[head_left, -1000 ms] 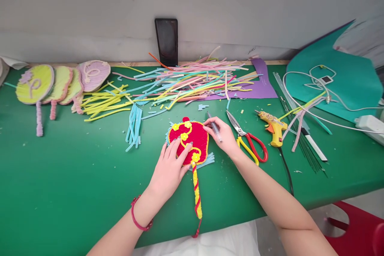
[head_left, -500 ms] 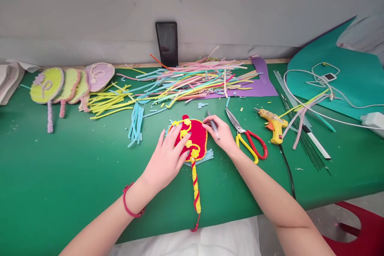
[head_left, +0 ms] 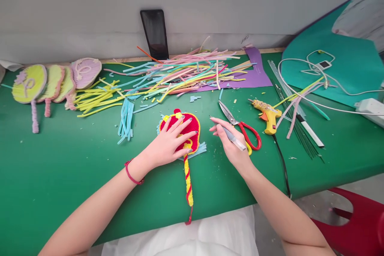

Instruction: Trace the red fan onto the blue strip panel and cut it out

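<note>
A red fan-shaped craft piece [head_left: 193, 129] with yellow trim lies on the green table [head_left: 60, 176]. Its red-and-yellow twisted handle [head_left: 188, 188] runs toward the near edge. My left hand [head_left: 168, 144] lies flat on the red piece with fingers spread. My right hand [head_left: 229, 142] is just right of it, off the piece, holding a clear glue stick [head_left: 235, 139] between the fingers. Light blue strips [head_left: 201, 149] stick out from under the piece.
Red-and-yellow scissors [head_left: 243, 128] and a yellow glue gun [head_left: 267, 115] lie to the right. A heap of coloured strips [head_left: 186, 76] fills the back, with finished fans [head_left: 51, 82] at left. A phone [head_left: 154, 34] leans on the wall. Cables and green card [head_left: 330, 68] lie at right.
My right hand has pulled away from the red piece's right edge with the glue stick. My left hand has shifted up and now covers more of the piece.
</note>
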The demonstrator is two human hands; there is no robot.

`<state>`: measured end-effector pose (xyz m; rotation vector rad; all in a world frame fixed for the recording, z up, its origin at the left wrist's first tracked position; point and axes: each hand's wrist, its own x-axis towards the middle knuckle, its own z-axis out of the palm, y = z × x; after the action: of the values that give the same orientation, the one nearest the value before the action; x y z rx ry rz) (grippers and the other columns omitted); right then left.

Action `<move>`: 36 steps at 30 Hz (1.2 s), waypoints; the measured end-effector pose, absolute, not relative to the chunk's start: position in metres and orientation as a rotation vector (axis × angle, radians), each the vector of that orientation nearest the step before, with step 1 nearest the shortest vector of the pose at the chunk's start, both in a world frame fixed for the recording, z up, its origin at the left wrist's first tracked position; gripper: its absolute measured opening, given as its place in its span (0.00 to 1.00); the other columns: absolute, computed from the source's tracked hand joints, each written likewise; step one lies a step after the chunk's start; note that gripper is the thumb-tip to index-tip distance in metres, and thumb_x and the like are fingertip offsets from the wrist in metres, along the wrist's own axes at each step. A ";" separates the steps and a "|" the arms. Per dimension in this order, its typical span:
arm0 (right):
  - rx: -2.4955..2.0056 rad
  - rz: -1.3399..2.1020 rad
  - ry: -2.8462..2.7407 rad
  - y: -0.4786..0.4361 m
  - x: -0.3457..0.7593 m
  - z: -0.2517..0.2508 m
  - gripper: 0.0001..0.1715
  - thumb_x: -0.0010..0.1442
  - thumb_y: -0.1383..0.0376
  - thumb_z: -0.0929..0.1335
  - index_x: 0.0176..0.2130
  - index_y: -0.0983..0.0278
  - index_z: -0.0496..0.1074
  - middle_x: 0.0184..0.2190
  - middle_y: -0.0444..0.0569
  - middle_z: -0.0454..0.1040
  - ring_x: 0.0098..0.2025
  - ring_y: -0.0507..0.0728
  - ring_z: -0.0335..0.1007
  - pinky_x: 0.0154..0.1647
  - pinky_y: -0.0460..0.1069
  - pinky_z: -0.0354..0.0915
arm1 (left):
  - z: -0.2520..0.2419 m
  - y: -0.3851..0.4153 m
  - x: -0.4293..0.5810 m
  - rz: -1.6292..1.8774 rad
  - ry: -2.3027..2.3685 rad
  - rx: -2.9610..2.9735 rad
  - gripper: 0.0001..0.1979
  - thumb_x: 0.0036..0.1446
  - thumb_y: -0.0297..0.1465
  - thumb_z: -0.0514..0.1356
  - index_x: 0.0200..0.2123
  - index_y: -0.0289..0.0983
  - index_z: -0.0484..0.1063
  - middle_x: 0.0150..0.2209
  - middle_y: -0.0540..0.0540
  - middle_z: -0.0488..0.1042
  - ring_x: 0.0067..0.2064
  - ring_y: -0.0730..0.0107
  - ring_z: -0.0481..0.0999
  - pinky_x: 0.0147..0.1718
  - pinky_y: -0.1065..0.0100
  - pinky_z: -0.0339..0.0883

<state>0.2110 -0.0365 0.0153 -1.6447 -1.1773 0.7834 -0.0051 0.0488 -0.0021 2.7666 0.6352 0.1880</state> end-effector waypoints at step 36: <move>-1.544 0.813 -1.267 -0.068 0.209 -0.013 0.03 0.57 0.67 0.64 0.32 0.59 0.64 0.24 0.42 0.71 0.32 0.54 0.73 0.43 0.51 0.70 | -0.020 0.058 -0.006 0.078 0.551 2.840 0.27 0.61 0.40 0.52 0.64 0.47 0.57 0.69 0.45 0.49 0.68 0.52 0.50 0.65 0.46 0.37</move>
<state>0.2090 -0.0685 -0.0129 -1.5445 -1.2673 0.8127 -0.0058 0.0582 -0.0203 2.8403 0.5513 0.0776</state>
